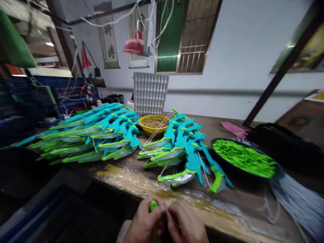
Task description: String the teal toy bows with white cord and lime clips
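Observation:
At the bottom edge, below the table's front, my left hand (144, 222) is closed round a small bright green plastic piece (153, 205) whose tip sticks up between the fingers. My right hand (186, 222) is pressed against it, fingers pinched on a thin pale string (169, 213) at the green piece. On the table beyond lie two heaps of teal and green toy swords: a large fanned stack (96, 135) to the left and a smaller one (182, 148) at the middle.
A wooden table (227, 206) has clear plastic film (141, 184) along its front. A dark bowl of green pieces (244, 158) sits right, a yellow bowl (153, 123) behind, a white moulded tray (150, 92) against the wall. Pale strings (301, 202) lie far right.

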A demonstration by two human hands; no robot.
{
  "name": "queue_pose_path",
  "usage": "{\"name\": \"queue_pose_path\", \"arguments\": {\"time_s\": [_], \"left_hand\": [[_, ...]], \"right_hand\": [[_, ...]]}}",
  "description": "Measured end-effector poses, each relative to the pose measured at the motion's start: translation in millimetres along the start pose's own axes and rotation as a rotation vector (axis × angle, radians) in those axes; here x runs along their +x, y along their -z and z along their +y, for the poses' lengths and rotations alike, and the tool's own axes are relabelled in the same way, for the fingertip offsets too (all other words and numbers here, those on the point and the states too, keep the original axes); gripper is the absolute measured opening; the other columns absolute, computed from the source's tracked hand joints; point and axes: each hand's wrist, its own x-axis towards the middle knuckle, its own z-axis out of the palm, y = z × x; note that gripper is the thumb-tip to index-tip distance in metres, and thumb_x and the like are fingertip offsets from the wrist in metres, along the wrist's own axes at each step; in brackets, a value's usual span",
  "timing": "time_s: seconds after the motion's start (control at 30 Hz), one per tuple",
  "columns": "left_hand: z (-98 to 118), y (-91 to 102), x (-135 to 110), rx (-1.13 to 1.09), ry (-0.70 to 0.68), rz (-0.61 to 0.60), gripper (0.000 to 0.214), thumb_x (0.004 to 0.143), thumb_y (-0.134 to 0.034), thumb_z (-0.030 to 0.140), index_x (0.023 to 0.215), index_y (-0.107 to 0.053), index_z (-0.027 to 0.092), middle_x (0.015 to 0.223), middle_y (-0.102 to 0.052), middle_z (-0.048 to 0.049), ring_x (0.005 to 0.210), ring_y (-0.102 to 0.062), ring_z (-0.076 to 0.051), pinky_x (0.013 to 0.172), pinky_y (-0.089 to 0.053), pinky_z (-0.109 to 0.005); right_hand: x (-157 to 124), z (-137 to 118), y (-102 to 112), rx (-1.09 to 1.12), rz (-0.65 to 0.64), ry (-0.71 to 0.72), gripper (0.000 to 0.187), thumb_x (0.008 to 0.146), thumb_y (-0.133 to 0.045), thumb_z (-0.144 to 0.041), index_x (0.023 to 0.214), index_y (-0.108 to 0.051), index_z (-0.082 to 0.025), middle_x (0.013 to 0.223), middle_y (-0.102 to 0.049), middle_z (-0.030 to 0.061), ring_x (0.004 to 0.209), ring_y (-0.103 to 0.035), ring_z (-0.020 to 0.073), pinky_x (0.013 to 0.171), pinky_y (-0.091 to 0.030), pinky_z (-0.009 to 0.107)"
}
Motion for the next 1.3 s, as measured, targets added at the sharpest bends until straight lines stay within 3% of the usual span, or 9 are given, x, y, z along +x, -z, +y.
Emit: {"name": "queue_pose_path", "arguments": {"time_s": [0.17, 0.3, 0.53, 0.8, 1.07, 1.2, 1.3], "left_hand": [[2.9, -0.6, -2.0, -0.011, -0.009, 0.041, 0.036, 0.080, -0.080, 0.045, 0.079, -0.059, 0.016, 0.056, -0.051, 0.0056, 0.047, -0.043, -0.006, 0.047, -0.031, -0.020], [3.5, -0.9, -0.4, 0.002, -0.010, 0.057, 0.033, 0.079, -0.081, 0.042, 0.078, -0.061, 0.016, 0.057, -0.052, 0.0054, 0.048, -0.044, -0.007, 0.047, -0.033, -0.019], [8.5, -2.8, -1.8, 0.034, -0.001, 0.040, 0.034, 0.081, -0.080, 0.043, 0.077, -0.060, 0.015, 0.056, -0.051, 0.0058, 0.048, -0.044, -0.007, 0.048, -0.032, -0.019], [6.2, 2.4, -1.6, 0.058, 0.001, -0.020, 0.028, 0.085, -0.076, 0.040, 0.083, -0.061, 0.017, 0.056, -0.053, 0.0054, 0.049, -0.045, -0.008, 0.050, -0.035, -0.020], [11.2, 0.1, -3.9, -0.020, 0.023, -0.038, 0.030, 0.082, -0.078, 0.041, 0.078, -0.060, 0.017, 0.057, -0.051, 0.0052, 0.049, -0.043, -0.008, 0.048, -0.034, -0.020], [8.1, 2.6, -3.6, 0.031, 0.001, -0.035, 0.028, 0.085, -0.075, 0.040, 0.080, -0.060, 0.017, 0.061, -0.054, 0.0040, 0.051, -0.046, -0.008, 0.049, -0.034, -0.020], [7.3, 2.5, -4.6, 0.089, -0.016, -0.016, 0.028, 0.087, -0.074, 0.040, 0.080, -0.059, 0.017, 0.061, -0.055, 0.0040, 0.051, -0.046, -0.008, 0.051, -0.034, -0.021]], "right_hand": [[0.2, -6.5, 10.6, 0.162, -0.054, -0.115, 0.012, 0.098, -0.051, -0.011, 0.098, -0.057, -0.022, 0.082, -0.064, 0.0014, 0.074, -0.063, 0.0161, 0.067, -0.049, 0.025], [1.5, -9.5, 14.3, 0.226, -0.043, -0.228, 0.015, 0.096, -0.054, -0.011, 0.103, -0.061, -0.022, 0.087, -0.068, 0.0008, 0.078, -0.066, 0.0150, 0.069, -0.050, 0.023], [5.8, -9.5, 18.5, 0.220, -0.053, -0.248, 0.016, 0.097, -0.052, -0.012, 0.096, -0.065, -0.021, 0.084, -0.070, 0.0016, 0.075, -0.066, 0.0154, 0.069, -0.049, 0.024], [10.0, -7.0, 25.3, 0.341, -0.171, -0.330, 0.017, 0.100, -0.052, -0.014, 0.098, -0.067, -0.022, 0.087, -0.069, 0.0009, 0.081, -0.066, 0.0148, 0.075, -0.049, 0.024], [7.2, -4.4, 27.6, 0.275, -0.234, -0.241, 0.016, 0.101, -0.049, -0.015, 0.096, -0.063, -0.022, 0.083, -0.066, -0.0002, 0.076, -0.062, 0.0145, 0.071, -0.043, 0.025], [7.7, -8.5, 27.2, 0.129, -0.264, -0.194, 0.019, 0.102, -0.045, -0.017, 0.090, -0.060, -0.020, 0.080, -0.064, 0.0011, 0.072, -0.060, 0.0153, 0.066, -0.041, 0.026], [4.9, -12.4, 20.8, -0.029, -0.200, -0.140, 0.025, 0.103, -0.040, -0.018, 0.083, -0.055, -0.019, 0.074, -0.061, 0.0019, 0.065, -0.058, 0.0155, 0.061, -0.038, 0.027]]}}
